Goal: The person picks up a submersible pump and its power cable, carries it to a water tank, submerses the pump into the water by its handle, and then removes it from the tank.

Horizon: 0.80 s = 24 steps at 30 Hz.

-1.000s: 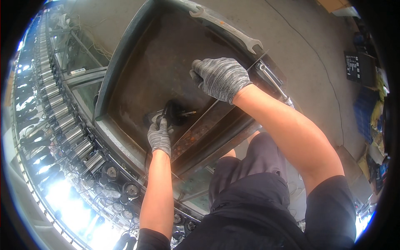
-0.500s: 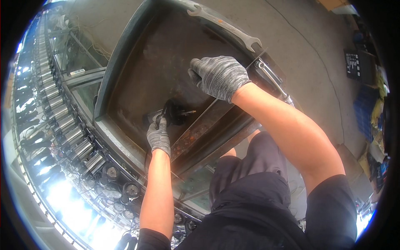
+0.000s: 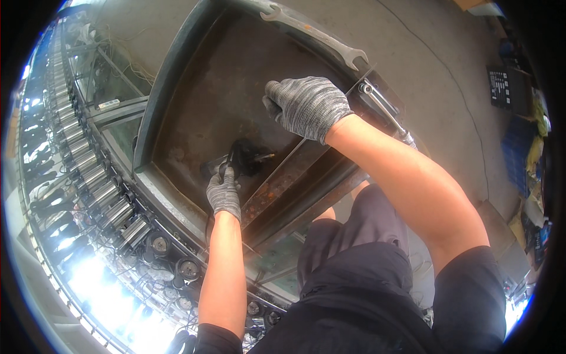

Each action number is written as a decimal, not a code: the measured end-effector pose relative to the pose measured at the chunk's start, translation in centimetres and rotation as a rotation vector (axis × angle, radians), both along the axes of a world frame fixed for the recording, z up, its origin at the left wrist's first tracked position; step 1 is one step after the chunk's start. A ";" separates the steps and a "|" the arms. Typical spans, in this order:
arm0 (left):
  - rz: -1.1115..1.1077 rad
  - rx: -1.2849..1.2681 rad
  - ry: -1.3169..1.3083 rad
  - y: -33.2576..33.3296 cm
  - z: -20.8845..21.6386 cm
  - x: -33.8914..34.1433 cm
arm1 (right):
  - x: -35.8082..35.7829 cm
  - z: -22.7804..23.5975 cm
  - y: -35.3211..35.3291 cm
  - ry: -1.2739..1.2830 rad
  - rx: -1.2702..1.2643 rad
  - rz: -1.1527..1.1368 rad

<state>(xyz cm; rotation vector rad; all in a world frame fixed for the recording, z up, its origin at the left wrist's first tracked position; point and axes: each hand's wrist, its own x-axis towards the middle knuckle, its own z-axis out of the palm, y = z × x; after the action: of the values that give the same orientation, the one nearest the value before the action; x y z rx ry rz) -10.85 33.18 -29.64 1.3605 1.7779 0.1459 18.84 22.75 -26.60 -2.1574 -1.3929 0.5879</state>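
Note:
My left hand point(image 3: 224, 196), in a grey knitted glove, is closed on the near edge of a dark black part point(image 3: 238, 158) with a curved top and a thin, brass-coloured tip pointing right. The part is over the brown, stained metal tray point(image 3: 227, 71); its kind is hard to make out, and I cannot tell whether it rests on the tray. Farther right, my right hand point(image 3: 309, 107), gloved alike, is held above the tray with its fingers curled together. Whatever those fingers may hold is hidden. The two hands are apart.
A large open-end wrench point(image 3: 312, 32) lies along the tray's far right edge. Nearer is a chrome ratchet-like tool point(image 3: 386, 109). On the left runs a curved line of silver cylinders point(image 3: 106, 194) with black fittings. A thin cable point(image 3: 451, 74) crosses the floor at right.
My right hand has shifted slightly left and away from me, fingers still curled. The left hand and the black part stay almost in place.

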 end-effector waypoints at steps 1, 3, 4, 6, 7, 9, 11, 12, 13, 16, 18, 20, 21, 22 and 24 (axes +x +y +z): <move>0.000 0.001 0.001 0.1 -0.3 -0.3 | 0.1 0.6 0.0 0.028 -0.017 0.011; 0.009 0.018 -0.001 0.4 -0.7 -0.9 | 0.1 0.8 0.0 0.058 -0.032 0.023; 0.007 0.017 -0.001 0.3 -0.7 -0.7 | 0.0 0.8 0.0 0.051 -0.031 0.014; 0.025 0.007 0.002 0.3 -0.7 -0.5 | 0.1 0.7 -0.1 0.045 -0.031 0.003; 0.023 0.007 0.004 0.3 -0.7 -0.5 | 0.1 0.7 -0.1 0.045 -0.037 0.004; 0.050 0.005 -0.017 0.2 -0.7 -0.4 | 0.0 0.8 -0.1 0.047 -0.045 0.004; 0.047 0.004 -0.007 0.1 -0.5 -0.1 | 0.1 0.7 -0.2 0.059 -0.043 0.002; 0.047 0.004 0.001 0.0 -0.4 0.1 | 0.1 0.8 -0.2 0.060 -0.045 -0.001; 0.046 0.005 0.004 0.1 -0.5 -0.1 | 0.2 0.9 -0.2 0.077 -0.056 0.004; 0.044 -0.001 -0.029 0.3 -0.7 -0.5 | 0.2 1.1 -0.2 0.089 -0.049 0.007; 0.077 0.019 -0.031 0.3 -0.8 -0.5 | 0.2 0.9 -0.2 0.083 -0.031 0.004; 0.063 0.014 -0.031 0.2 -0.7 -0.3 | 0.3 0.4 -0.2 0.063 -0.027 0.008; 0.052 0.011 -0.033 0.2 -0.6 -0.3 | 0.3 0.3 -0.3 0.064 -0.029 0.005; 0.051 0.012 -0.030 0.2 -0.6 -0.3 | 0.2 0.4 -0.1 0.053 -0.043 0.004; 0.068 0.015 -0.033 0.2 -0.6 -0.4 | 0.1 0.4 -0.1 0.043 -0.056 0.003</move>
<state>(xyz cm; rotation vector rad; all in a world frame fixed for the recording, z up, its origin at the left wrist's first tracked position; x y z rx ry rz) -11.26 33.43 -30.27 1.3022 1.7991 0.2181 18.99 22.69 -26.20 -2.1736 -1.3723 0.6783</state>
